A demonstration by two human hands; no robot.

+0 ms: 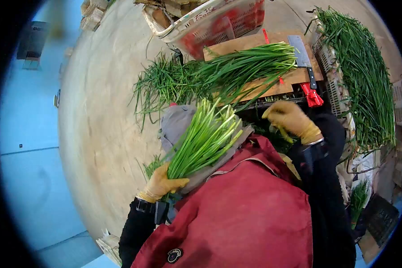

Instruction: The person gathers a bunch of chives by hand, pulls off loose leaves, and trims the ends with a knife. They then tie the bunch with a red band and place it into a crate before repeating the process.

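Observation:
My left hand (161, 184), in a yellow glove, is wrapped round a bunch of garlic chives (205, 140). Their pale cut ends point up and away from me, above my grey-covered lap. To the right, my right hand (290, 119), also gloved, hovers near the front of the cutting board (228, 47). Its fingers are curled inward, and I cannot make out what is in them. On the board lies a larger pile of chives (254, 62), with a cleaver (300, 52) at its right end, black handle towards me. Red strips (311, 94) hang by the handle.
A crate heaped with chives (359, 76) stands at the right. Behind the board is a white and red plastic basket (223, 27). Loose chives (163, 82) spill off the board's left side over the concrete floor (102, 107). A blue wall (29, 120) runs along the left.

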